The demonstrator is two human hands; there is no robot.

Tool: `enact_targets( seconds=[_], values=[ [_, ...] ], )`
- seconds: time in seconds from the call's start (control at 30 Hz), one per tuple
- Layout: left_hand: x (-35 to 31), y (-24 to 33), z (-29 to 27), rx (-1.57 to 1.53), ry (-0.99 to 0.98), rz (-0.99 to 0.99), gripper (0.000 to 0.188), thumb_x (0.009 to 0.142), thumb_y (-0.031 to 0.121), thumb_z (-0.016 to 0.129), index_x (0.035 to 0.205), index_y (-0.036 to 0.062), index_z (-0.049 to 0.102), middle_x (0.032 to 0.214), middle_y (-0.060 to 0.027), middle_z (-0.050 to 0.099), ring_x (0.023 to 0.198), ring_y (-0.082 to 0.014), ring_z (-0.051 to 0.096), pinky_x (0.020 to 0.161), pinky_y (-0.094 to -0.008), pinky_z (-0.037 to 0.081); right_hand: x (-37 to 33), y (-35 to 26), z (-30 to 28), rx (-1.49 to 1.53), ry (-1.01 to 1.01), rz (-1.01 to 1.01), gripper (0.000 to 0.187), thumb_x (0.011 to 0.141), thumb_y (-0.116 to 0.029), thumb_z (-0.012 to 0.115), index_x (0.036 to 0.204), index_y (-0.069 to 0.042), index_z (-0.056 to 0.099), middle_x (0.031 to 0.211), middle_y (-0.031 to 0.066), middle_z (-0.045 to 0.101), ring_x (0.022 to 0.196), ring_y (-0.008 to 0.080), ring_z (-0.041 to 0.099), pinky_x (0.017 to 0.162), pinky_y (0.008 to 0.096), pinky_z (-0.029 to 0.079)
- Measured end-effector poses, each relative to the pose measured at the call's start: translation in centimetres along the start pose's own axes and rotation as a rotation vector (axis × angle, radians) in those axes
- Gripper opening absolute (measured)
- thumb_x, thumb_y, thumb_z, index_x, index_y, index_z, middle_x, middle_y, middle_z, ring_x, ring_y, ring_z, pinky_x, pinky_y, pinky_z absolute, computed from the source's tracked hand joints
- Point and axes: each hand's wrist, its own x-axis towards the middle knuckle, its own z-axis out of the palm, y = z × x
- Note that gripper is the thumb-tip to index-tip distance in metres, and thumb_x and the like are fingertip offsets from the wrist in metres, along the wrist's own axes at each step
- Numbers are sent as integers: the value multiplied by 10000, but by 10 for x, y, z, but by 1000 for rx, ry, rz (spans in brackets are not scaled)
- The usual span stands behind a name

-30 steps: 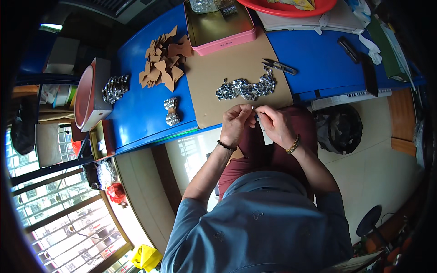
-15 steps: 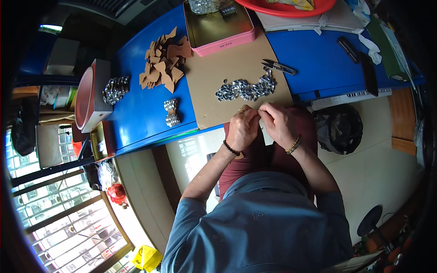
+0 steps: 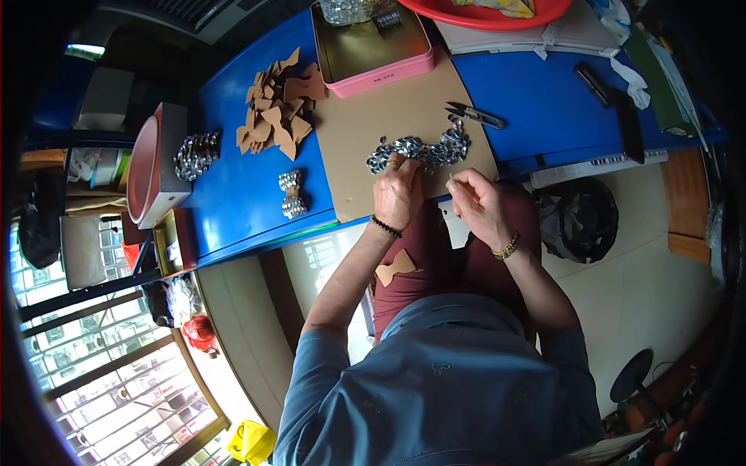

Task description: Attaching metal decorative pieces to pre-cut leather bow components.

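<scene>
On the brown cardboard sheet (image 3: pixel 342 175) lies a curved heap of shiny silver beads (image 3: pixel 447 153). My left hand (image 3: pixel 398 198) reaches to the heap's near left side, its fingers drawn together at the beads; what they pinch is hidden. Just right of it, over the board's near edge, my right hand (image 3: pixel 478 206) is closed in a pinch on a thin needle-like piece (image 3: pixel 451 176). A brown bow-shaped card (image 3: pixel 395 268) rests on my left thigh. Left of the board, a bow-shaped card covered in silver beads (image 3: pixel 292 194) lies on the blue table.
Several bow-shaped cards (image 3: pixel 276 109) are heaped at the far left. A pink-rimmed tin (image 3: pixel 381 76) stands behind the beads. Thread snips (image 3: pixel 475 115) lie at the board's right. A beaded bundle (image 3: pixel 197 155) leans by a pink round-fronted box (image 3: pixel 148 167). A black bin (image 3: pixel 579 221) stands on the floor.
My hands were together at the board's near edge and have parted. The left moved forward and left to the beads; the right shifted slightly right. The card on my thigh is now uncovered.
</scene>
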Motion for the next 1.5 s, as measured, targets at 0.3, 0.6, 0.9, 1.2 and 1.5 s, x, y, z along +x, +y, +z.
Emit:
enact_targets(
  seconds=[0.3,0.6,0.9,1.2,1.5],
  values=[
    [6,2,-1,7,-59,38,83,714,77,595,795,62,588,794,-107,536,670,-291,573,543,-373,471,3,21,1,-202,-56,-76,119,874,-112,505,901,0,534,649,-11,498,529,38,436,479,189,360],
    [6,5,-1,-51,-44,41,83,709,78,600,790,64,594,806,-107,545,664,-290,573,551,-367,472,7,16,2,-450,-3,-188,123,849,-69,506,934,0,562,711,59,565,596,82,491,543,228,410],
    [6,-5,3,-198,-2,-31,97,704,40,615,798,47,595,748,-96,575,591,-235,571,514,-330,463,8,13,-2,-430,12,-119,128,840,-63,511,940,-11,572,737,97,587,610,95,511,557,236,417],
    [0,11,-17,-1206,-217,-794,9,793,20,585,797,13,580,666,-39,587,530,-103,537,465,-214,430,8,3,4,-552,3,-185,133,834,-59,518,942,-20,584,690,106,594,572,119,547,530,244,425],
    [-5,9,-13,-1395,-218,-862,33,789,0,580,820,10,577,683,-41,582,545,-105,537,475,-216,427,5,6,6,-465,34,-275,160,832,-64,522,972,-33,594,710,126,608,591,174,591,537,262,443]
  ],
)
